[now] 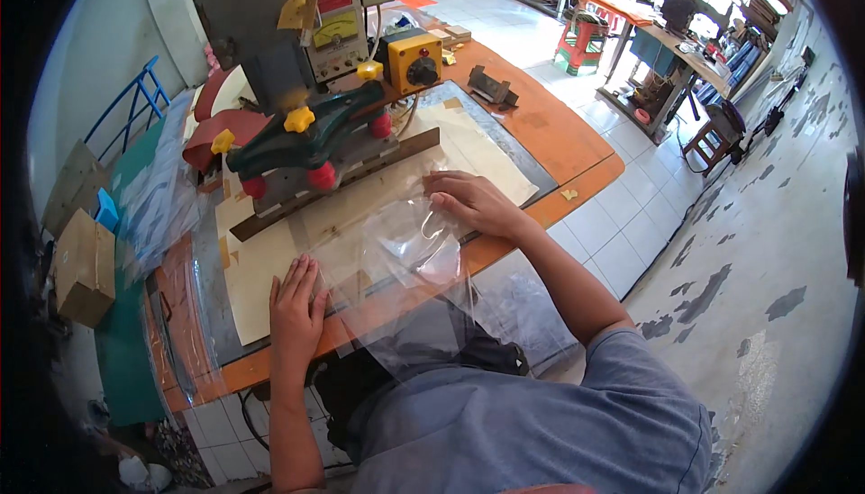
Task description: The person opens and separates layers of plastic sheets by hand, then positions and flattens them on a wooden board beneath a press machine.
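Note:
A clear plastic sheet (410,246) runs from the pale board (257,273) over the table's near edge and down onto my lap. My left hand (299,300) lies at its left side, fingers stretched flat on the board. At the far right corner of the plastic, my right hand (476,203) has its fingers and thumb bent together on the film. Just beyond both hands stands a long metal bar (347,179) under a dark green press head (311,134) with yellow knobs and red feet. How far the film reaches toward the bar is hard to see.
A yellow control box (414,62) and a metal block (493,87) sit on the orange table (541,120). Clear plastic sheets (167,192) are piled at the left, near a cardboard box (86,269). More clear film (527,309) hangs below the table at right.

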Tool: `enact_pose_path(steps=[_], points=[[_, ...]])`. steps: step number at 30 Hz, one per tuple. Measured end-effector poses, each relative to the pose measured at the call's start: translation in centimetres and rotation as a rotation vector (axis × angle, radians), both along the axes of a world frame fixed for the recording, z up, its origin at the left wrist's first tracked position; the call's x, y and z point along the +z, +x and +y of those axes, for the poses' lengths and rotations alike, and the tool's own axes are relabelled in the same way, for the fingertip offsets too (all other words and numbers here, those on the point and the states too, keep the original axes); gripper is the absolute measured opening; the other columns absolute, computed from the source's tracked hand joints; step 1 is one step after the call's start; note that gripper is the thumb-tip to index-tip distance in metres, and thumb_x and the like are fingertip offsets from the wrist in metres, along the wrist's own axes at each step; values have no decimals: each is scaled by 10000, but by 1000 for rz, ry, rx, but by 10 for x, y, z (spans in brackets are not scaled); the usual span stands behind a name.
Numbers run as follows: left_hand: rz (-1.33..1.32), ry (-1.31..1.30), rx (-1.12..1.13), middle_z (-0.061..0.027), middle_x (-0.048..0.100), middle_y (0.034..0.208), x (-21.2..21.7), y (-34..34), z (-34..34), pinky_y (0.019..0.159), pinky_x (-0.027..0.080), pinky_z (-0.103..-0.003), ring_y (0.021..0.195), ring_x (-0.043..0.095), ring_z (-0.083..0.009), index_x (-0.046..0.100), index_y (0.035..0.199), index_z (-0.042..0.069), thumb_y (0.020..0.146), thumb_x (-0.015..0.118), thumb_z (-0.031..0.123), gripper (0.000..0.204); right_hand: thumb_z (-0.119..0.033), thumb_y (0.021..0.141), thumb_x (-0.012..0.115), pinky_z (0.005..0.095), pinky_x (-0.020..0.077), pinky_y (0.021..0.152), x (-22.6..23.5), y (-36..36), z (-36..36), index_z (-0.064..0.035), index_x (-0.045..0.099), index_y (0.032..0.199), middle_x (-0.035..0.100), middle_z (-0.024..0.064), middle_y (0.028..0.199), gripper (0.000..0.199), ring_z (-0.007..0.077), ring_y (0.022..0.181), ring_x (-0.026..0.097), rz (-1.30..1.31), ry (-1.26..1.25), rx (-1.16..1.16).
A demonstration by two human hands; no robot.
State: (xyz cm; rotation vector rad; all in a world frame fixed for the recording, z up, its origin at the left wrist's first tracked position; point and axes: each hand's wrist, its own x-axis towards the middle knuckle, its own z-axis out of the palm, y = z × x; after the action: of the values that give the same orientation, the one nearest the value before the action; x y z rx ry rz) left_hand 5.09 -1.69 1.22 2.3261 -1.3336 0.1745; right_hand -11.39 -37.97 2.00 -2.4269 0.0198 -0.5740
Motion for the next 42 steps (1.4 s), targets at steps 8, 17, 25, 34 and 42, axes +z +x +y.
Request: enact_pose_path(steps=[8,17,25,34,42], points=[[-12,-26,92,-90,585,1528,-10,-11,7,1235,327,-515,1452,506,-267,614,1454,88,1056,580,252,432,-423,1077,540,433,485,1085,-7,3,13,23,693,1252,673,206,1357,503,378,1275,623,-28,-8,-70],[-3,-50,112,-62,552,1566,-10,-13,0,1241,316,-491,1475,477,-269,599,1477,116,1071,560,229,424,-413,1053,589,437,476,1100,0,0,11,2,721,1229,680,194,1371,470,374,1308,617,-15,27,-92],[8,-58,116,-49,564,1555,-11,-13,3,1236,325,-491,1469,486,-242,616,1452,122,1062,563,267,419,-382,1055,594,420,483,1096,3,-2,17,-4,743,1177,683,178,1381,423,351,1312,625,5,67,-118],[-13,-51,138,-54,567,1551,-11,-13,7,1228,337,-495,1464,490,-250,618,1448,124,1051,581,263,423,-290,1051,600,411,489,1094,2,1,19,12,756,1123,683,189,1380,347,340,1302,640,-3,57,-108],[-26,-74,102,-75,580,1534,-11,-14,4,1228,338,-488,1458,495,-253,619,1441,97,1045,593,276,436,-355,1038,616,435,495,1076,-1,1,17,14,745,1165,686,207,1362,411,388,1258,649,-26,86,-100]])
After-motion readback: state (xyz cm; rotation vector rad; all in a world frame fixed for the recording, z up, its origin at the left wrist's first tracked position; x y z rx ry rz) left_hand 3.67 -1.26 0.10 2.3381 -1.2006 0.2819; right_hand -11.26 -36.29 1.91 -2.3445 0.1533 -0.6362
